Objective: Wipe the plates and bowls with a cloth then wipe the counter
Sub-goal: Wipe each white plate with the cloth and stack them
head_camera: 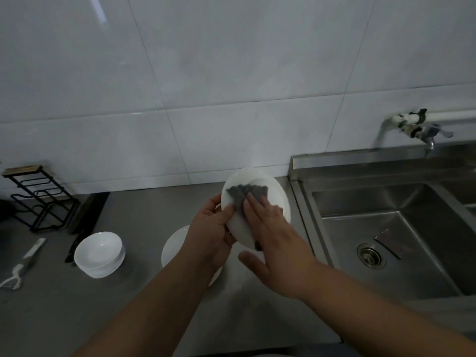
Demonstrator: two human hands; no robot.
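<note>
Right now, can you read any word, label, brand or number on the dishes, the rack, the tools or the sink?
None: no text can be read in this view.
The white plate, stacked white bowls and grey cloth look plain.
The black wire rack, peeler, steel sink and tap show no markings, though the picture is dim and soft, so small print could be lost.

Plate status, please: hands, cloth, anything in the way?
Left hand grips plate edge. Right hand, fingers straight, presses cloth on plate. Nothing blocks; bowls stand apart, left.
</note>
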